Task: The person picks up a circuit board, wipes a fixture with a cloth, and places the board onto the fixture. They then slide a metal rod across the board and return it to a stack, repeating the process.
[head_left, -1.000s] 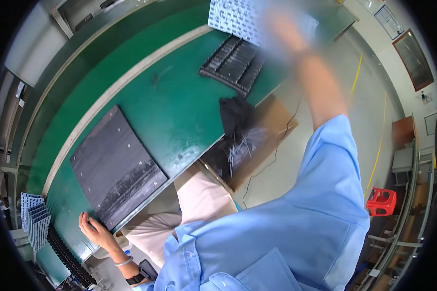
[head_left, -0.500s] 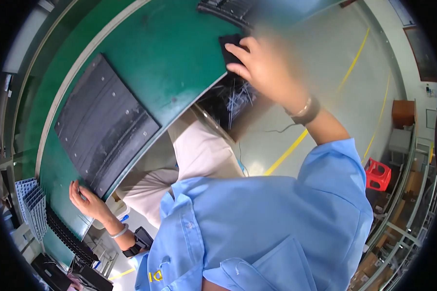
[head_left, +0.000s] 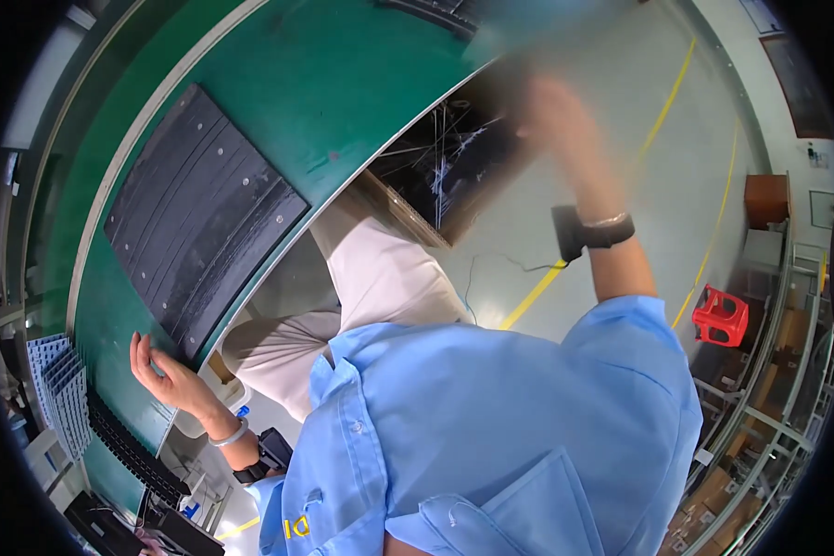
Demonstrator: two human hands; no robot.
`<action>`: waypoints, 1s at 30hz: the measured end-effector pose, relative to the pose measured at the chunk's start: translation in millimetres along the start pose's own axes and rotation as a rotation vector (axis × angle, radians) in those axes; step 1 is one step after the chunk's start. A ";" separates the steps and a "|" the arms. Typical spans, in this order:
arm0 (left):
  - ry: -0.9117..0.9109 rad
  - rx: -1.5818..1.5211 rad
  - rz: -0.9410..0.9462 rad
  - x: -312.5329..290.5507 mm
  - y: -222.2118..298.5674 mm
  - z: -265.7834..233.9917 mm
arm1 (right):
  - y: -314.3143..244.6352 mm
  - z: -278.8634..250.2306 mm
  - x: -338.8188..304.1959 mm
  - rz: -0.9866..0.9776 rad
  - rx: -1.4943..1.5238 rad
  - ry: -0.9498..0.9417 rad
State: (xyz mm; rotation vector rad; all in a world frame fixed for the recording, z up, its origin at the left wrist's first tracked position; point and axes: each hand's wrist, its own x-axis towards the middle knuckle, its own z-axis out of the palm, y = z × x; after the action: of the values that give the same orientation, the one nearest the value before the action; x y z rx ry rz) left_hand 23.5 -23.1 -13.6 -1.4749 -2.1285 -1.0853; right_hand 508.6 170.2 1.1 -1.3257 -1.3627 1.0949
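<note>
My left hand (head_left: 164, 375) rests at the near left of the green table (head_left: 315, 102), its fingers loosely stretched and holding nothing. It lies beside the lower corner of a large black curved panel (head_left: 204, 218) dotted with small metal studs. My right hand (head_left: 565, 125) is off the table's edge, over the right side of an open cardboard box (head_left: 412, 218). Motion blur smears its fingers, so whether anything is in them is hidden. Inside the box is a black lining with thin pale strips (head_left: 445, 167) on it.
Another black ribbed part (head_left: 431, 14) lies at the table's far edge. Bluish perforated racks (head_left: 60, 394) and a black toothed strip (head_left: 130, 449) are at the left. A red stool (head_left: 720, 317) stands on the floor at right, near metal shelving (head_left: 778, 435). A cable (head_left: 519, 264) crosses the floor.
My right hand has left the table's edge and swung right. The small black piece under its fingers no longer shows on the table. My left hand has barely moved.
</note>
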 end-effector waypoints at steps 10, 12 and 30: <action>0.006 -0.253 0.065 4.4 52.1 8.0 | -101.6 49.5 30.5 -0.166 0.896 -0.252; -0.010 -0.249 0.089 6.8 56.2 9.6 | -155.0 57.1 43.8 -0.248 1.077 -0.377; 0.007 -0.019 0.006 4.0 27.9 16.8 | -68.2 74.4 81.9 -0.681 -0.510 -0.101</action>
State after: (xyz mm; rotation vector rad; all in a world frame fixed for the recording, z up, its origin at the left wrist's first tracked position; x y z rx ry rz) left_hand 49.5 -3.2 -10.9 -1.4827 -2.1136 -1.1107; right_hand 422.2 250.2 56.2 -1.0044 -2.0539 0.3614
